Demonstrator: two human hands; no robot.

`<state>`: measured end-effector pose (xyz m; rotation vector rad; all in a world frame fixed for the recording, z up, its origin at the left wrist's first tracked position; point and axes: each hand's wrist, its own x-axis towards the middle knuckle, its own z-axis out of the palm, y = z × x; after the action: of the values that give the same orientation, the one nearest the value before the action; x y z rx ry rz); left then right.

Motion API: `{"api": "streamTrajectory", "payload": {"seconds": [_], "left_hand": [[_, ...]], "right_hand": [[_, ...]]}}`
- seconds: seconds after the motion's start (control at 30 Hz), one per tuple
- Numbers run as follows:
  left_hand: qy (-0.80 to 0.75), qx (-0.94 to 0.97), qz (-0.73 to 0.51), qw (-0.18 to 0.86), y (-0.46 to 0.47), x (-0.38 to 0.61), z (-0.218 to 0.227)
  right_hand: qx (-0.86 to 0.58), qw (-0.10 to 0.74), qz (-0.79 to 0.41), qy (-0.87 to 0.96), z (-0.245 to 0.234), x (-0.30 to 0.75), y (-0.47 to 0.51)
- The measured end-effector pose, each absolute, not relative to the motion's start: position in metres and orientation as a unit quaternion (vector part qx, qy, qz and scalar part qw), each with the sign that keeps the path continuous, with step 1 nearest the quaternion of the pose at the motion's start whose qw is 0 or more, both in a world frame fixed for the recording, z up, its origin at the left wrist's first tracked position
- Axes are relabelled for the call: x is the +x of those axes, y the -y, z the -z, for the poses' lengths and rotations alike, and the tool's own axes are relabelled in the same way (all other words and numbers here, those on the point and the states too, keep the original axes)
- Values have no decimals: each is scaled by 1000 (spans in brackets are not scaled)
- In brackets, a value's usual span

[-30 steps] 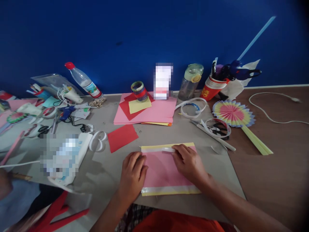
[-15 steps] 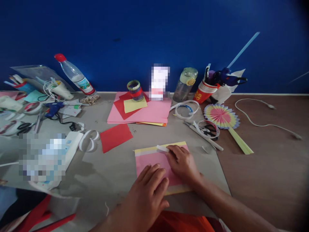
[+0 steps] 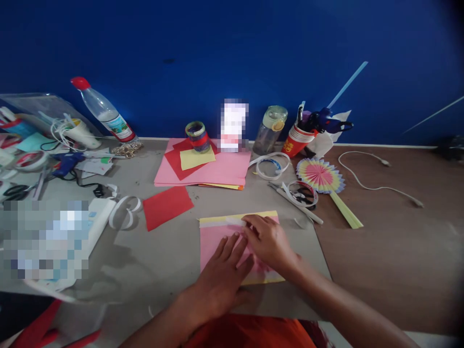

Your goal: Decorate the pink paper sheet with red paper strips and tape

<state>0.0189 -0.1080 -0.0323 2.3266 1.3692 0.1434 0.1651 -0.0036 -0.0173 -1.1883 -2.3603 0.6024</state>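
In front of me lies a sheet of pink paper (image 3: 213,241) with yellow and pale bands along its far and near edges. My left hand (image 3: 224,270) rests flat on it with the fingers spread. Near the far edge, my right hand (image 3: 270,239) has its thumb and fingertips together on the end of a small white strip (image 3: 234,221), which lies along the pale band. The right palm and wrist cover the sheet's right part.
Red paper (image 3: 168,208) lies to the left, and a pink paper stack (image 3: 232,169) sits behind with a tape roll (image 3: 197,136) on top. At right are a pleated paper fan (image 3: 321,175), a craft knife (image 3: 297,205) and a cable (image 3: 380,187). A bottle (image 3: 108,116) leans at the back.
The camera view has shifted slightly to the right. The white strip, tilted off the sheet before, now lies closer along the far band. My left hand has moved forward a little on the paper.
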Motion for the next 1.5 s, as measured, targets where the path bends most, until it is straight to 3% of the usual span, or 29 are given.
{"api": "streamTrajectory", "payload": {"seconds": [0.27,0.43,0.7,0.93,1.1,1.17,1.23,1.33,1.43,1.5], "left_hand": [[-501,843,-49,191,93,40,23],[-514,839,-49,169,87,49,24],[-522,837,-43,157,87,50,26],[-508,852,-56,115,88,49,22],[-509,849,-75,122,88,48,31],[-504,852,-86,117,88,47,32],[-495,855,-101,114,88,45,30],[-489,856,-128,107,91,39,26],[-488,854,-149,104,93,35,24],[-484,854,-163,102,94,36,22]], "right_hand": [[-460,44,-278,842,-16,156,-20],[-445,37,-362,818,-26,152,-37],[-387,133,-567,715,-57,132,-63],[-254,263,-592,718,-126,102,-73],[-192,421,-558,689,-175,113,-90],[-216,445,-528,690,-171,126,-99],[-275,419,-500,706,-148,145,-108],[-379,356,-443,730,-90,177,-124],[-458,231,-328,793,-36,205,-134],[-473,217,-294,802,-19,217,-134]]}}
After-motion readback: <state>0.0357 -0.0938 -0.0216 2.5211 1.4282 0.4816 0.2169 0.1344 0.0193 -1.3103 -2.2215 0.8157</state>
